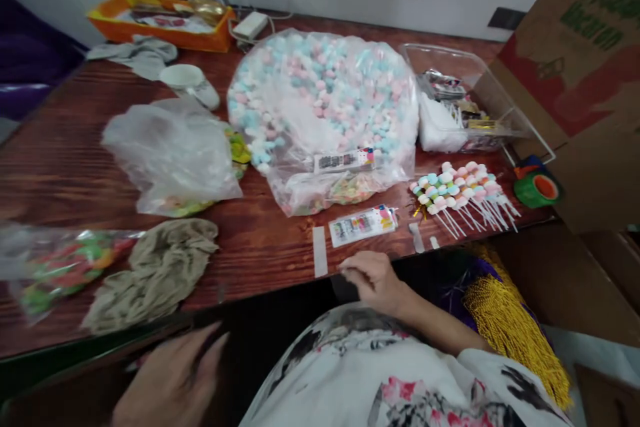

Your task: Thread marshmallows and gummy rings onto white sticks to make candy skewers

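My right hand (375,277) rests at the table's front edge with its fingers curled together; what they hold, if anything, is hidden. Just beyond it lies a printed white packet (363,225), and a pale strip of tape (320,251) is stuck to the table to its left. My left hand (173,373) hangs below the front edge at the lower left, smeared by motion, so its grip is unclear. A crumpled olive-brown cloth (155,273) lies above it on the table. Marshmallow skewers (457,188) with white sticks sit in a pile to the right.
A large clear bag of pastel marshmallows (320,93) fills the table's middle. Left are a plastic bag (170,153), a bag of colourful candy (75,267), a white mug (193,83) and an orange tray (160,33). Right are a clear bin (450,53), green tape (535,188) and a carton (580,80).
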{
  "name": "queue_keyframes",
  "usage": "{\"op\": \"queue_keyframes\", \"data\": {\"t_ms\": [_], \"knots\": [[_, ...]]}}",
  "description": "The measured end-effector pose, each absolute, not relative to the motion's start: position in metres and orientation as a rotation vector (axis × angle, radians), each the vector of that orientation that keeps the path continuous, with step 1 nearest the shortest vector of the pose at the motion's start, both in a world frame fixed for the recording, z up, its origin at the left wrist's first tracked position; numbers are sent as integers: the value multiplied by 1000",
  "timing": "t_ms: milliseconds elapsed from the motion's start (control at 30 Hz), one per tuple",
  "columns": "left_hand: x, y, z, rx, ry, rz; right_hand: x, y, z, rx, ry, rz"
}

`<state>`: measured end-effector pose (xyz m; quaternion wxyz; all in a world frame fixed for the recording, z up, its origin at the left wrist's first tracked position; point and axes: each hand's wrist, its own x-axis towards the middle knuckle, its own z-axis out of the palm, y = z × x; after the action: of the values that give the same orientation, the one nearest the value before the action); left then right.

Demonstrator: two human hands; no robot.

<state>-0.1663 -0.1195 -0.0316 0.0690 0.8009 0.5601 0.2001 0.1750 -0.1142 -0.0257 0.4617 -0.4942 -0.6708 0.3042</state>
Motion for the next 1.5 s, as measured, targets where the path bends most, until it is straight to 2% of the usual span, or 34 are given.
{"op": "queue_keyframes", "data": {"t_ms": [67, 100, 167, 233, 367, 467, 567, 700, 833, 933, 1133, 1367, 1500], "knots": [[-92, -85, -16, 2627, 1395, 800, 206, -122, -26, -1383, -1406, 594], [-53, -70, -10, 2722, 1196, 783, 221, -126, -24, -1450, -1314, 512], [19, -46, 0, 2855, 989, 590, 252, -134, -17, -1540, -1220, 310], [70, -33, 3, 2960, 986, 334, 283, -144, -6, -1620, -1224, 49], [102, -32, -8, 3074, 968, 30, 339, -163, 3, -1930, -1313, -409], [94, -32, -18, 3074, 948, 23, 361, -169, -9, -2197, -1422, -400], [83, -23, -26, 3041, 858, 181, 364, -166, -26, -2255, -1452, -332], [76, -12, -34, 2990, 749, 435, 356, -154, -28, -1951, -1213, -252], [86, -14, -30, 2916, 883, 406, 355, -130, -8, -1674, -1019, -97], [92, -13, -28, 2876, 1001, 360, 361, -104, 0, -1569, -1036, -17], [82, -11, -41, 2781, 878, 632, 362, -70, -4, -1518, -1187, -73], [76, -26, -30, 2858, 981, 370, 338, -127, 34, -1638, -1057, -321], [76, -15, -34, 2657, 966, 556, 327, -163, 55, -1656, -1125, -200]]}}
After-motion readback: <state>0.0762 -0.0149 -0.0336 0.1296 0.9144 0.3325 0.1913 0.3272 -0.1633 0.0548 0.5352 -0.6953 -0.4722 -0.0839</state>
